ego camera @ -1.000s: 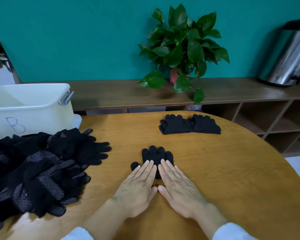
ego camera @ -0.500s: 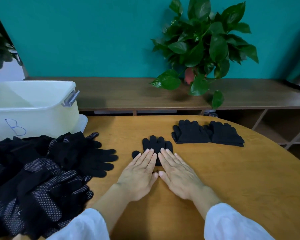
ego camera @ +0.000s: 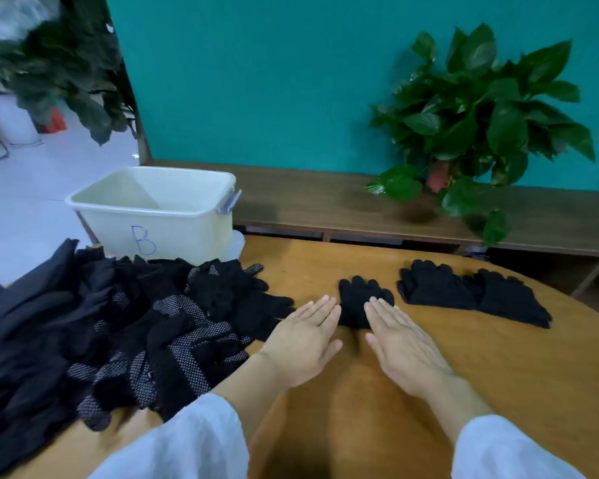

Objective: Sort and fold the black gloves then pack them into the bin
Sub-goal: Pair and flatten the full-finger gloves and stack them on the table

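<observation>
Both hands flat, fingers straight, palms down, grasping nothing. Left hand (ego camera: 305, 337) sits just left of the folded glove (ego camera: 358, 299) near the middle of the table (ego camera: 498, 368); whether its fingertips touch the glove, can't tell. Right hand (ego camera: 400, 344) has its fingertips over the glove's right side, rest of the hand on bare wood. White sleeves at the near edge.

Two more folded gloves (ego camera: 471, 292) lie side by side, touching, toward the table's far right edge, just beside the glove btwn the hands but apart from it.

Big loose pile of gloves (ego camera: 118, 333) covers the table's left side, some w/ white dotted palms, some plain black; its right edge is close to the left hand.

Bin (ego camera: 156, 209), cream plastic w/ a blue "B" on the front and a grey handle clip, stands at the far left corner behind the pile; what shows of its inside looks bare.

Potted plant (ego camera: 481, 112) on the low wood shelf (ego camera: 325, 198) beyond the table, teal wall behind.
</observation>
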A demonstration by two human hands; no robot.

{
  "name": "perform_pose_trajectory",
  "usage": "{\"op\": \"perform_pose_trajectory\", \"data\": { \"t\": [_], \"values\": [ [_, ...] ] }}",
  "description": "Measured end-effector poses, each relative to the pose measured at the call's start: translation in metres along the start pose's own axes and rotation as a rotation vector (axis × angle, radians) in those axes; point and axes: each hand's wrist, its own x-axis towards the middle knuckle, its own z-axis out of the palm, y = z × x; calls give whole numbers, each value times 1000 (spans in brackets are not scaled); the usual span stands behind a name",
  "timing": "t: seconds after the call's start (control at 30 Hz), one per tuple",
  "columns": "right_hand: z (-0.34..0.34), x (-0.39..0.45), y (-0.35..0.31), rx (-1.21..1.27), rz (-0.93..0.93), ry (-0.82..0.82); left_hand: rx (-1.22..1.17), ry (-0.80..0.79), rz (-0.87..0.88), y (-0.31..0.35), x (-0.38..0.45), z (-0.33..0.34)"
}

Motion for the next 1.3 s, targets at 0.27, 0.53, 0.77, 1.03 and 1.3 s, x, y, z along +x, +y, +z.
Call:
{"op": "perform_pose_trajectory", "data": {
  "t": [0.27,0.53,0.77,1.03,1.3],
  "values": [
    [-11,-23,-79,4,-87,106,-30,150,-104,-28,-124,-19],
    [-16,-5,-151,29,-215,152,53,302,-298,-97,-199,-46],
    [-17,65,-176,62,-261,167,32,356,-307,-132,-151,-49],
    [-9,145,-193,99,-280,114,7,393,-474,-159,-91,-20],
    [1,178,-202,167,-253,50,20,417,-505,-161,-84,-14]
  ]
}}
